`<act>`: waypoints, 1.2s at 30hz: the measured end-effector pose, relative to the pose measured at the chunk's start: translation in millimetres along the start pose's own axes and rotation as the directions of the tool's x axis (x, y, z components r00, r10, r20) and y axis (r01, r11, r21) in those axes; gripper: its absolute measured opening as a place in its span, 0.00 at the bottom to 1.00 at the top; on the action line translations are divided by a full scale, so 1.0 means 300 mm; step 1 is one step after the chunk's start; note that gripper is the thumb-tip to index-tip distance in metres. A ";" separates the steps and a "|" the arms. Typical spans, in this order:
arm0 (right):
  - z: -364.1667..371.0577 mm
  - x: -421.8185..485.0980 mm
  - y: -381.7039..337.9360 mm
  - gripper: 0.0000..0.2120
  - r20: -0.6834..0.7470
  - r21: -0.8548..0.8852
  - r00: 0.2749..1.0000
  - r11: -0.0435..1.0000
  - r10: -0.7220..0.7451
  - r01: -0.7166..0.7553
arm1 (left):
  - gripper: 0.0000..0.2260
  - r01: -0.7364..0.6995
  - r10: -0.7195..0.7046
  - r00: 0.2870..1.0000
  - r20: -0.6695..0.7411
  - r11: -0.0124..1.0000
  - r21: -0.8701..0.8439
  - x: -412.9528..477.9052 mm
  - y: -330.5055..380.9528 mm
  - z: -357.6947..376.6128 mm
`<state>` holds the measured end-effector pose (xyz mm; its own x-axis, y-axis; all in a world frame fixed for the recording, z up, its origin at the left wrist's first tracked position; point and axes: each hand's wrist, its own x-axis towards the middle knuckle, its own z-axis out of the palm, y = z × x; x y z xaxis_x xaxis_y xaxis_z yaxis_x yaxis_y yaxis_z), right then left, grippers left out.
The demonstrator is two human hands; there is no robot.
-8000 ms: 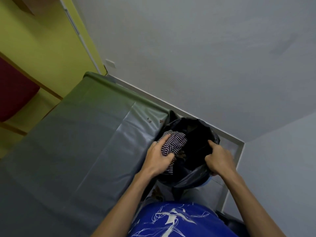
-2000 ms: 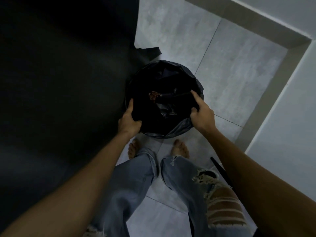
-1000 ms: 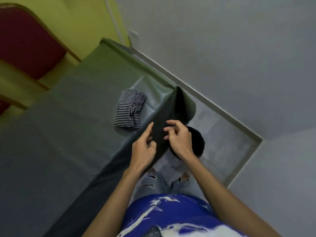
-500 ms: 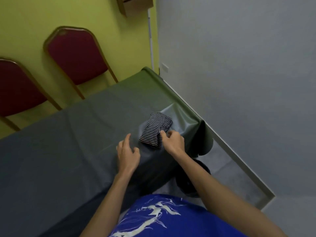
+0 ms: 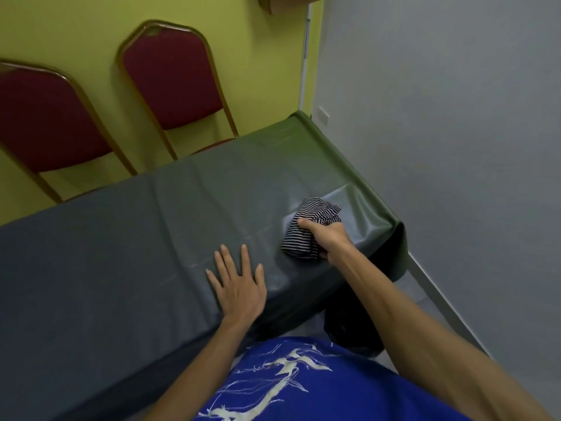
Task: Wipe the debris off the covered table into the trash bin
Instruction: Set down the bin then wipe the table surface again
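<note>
With our left hand spread flat on the table, our right hand grips the cloth — we'd sweep firmly toward the bin at lower right.

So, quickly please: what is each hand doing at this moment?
Left hand: open, flat on the table cover, holding nothing.
Right hand: closed on the striped cloth.

Table: dark cover on top.
Striped cloth: under the right hand.
Left hand: flat, just beside it.
</note>
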<state>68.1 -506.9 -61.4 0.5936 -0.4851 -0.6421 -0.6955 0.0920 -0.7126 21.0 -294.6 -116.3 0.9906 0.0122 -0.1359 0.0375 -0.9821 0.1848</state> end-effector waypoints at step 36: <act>-0.298 0.151 -0.009 0.37 0.005 -0.902 0.758 0.324 -0.653 0.285 | 0.27 0.015 -0.028 0.993 -0.113 0.993 -0.120 -0.010 -0.148 -0.013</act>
<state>60.6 -606.8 -63.1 0.9057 -0.4234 -0.0226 -0.4213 -0.8928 -0.1592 16.8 -250.2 -120.4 0.9977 0.0611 -0.0305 0.0674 -0.9522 0.2981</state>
